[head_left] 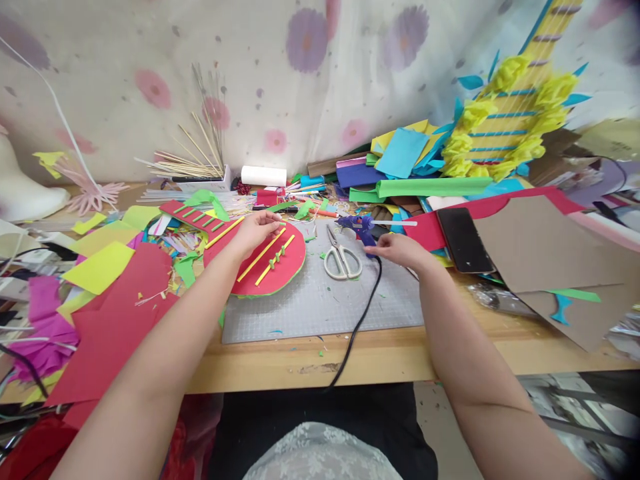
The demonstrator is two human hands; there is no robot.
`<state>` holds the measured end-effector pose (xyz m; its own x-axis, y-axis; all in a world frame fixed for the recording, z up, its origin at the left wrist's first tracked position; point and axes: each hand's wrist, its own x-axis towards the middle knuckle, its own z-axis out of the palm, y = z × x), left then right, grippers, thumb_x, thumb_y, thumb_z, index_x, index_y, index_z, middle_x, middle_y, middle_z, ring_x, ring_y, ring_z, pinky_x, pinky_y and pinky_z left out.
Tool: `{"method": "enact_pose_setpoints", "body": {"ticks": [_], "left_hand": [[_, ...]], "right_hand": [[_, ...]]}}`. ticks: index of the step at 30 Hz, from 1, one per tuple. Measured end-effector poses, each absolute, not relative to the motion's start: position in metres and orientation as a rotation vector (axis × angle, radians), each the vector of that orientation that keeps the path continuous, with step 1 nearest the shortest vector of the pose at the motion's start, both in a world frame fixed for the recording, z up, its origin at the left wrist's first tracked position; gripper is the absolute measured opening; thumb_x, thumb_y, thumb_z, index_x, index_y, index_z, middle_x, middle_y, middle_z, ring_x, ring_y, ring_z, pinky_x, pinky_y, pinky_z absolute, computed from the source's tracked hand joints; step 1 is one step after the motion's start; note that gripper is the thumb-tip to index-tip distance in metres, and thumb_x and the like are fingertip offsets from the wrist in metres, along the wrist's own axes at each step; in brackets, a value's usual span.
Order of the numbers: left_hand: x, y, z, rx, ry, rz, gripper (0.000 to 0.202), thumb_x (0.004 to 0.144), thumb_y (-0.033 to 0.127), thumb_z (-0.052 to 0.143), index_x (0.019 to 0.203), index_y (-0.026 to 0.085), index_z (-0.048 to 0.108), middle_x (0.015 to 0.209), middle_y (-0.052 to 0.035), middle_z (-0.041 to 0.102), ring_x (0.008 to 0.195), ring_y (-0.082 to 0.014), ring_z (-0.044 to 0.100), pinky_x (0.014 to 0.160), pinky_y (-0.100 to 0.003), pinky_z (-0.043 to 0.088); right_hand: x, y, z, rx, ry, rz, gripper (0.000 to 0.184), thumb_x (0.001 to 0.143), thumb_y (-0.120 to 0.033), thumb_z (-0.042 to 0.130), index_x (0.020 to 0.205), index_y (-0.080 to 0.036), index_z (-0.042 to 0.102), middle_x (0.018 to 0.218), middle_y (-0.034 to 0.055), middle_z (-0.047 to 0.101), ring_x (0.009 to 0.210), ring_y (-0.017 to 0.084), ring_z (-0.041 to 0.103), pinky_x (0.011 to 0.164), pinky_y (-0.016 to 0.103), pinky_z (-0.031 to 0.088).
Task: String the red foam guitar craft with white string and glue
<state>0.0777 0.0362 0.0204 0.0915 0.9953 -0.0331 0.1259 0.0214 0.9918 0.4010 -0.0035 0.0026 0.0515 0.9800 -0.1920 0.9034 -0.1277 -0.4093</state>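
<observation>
A red foam craft guitar (295, 257) lies on the grey cutting mat (320, 313), with yellow strips and small green pieces on its round body. Over that body, my left hand (257, 232) has its fingertips pinched together; a tiny bit of green shows by them, but what they hold is too small to name. My right hand (400, 251) has closed on the handle of a blue glue gun (361, 227), which points left with a white glue stick (400, 223) sticking out its back. White-handled scissors (341, 259) rest between the two hands, apart from both.
A black cord (363, 320) runs from the glue gun over the table edge. Red foam sheets (115, 307) lie left; a phone (464, 240) and brown card (545, 247) lie right. Behind stand a box of sticks (205, 181) and a yellow flowered craft guitar (505, 127).
</observation>
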Motion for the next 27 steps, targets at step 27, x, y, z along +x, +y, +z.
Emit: {"method": "enact_pose_setpoints", "body": {"ticks": [27], "left_hand": [[0.082, 0.034, -0.003, 1.252, 1.239, 1.011, 0.027, 0.072, 0.037, 0.067, 0.066, 0.013, 0.057, 0.062, -0.0008, 0.059, 0.053, -0.0072, 0.050, 0.053, -0.022, 0.040]], "right_hand": [[0.302, 0.003, -0.029, -1.294, -1.455, 1.186, 0.048, 0.068, -0.067, 0.056, 0.061, -0.019, 0.055, 0.042, -0.0039, 0.043, 0.040, 0.008, 0.037, 0.042, 0.024, 0.030]]}}
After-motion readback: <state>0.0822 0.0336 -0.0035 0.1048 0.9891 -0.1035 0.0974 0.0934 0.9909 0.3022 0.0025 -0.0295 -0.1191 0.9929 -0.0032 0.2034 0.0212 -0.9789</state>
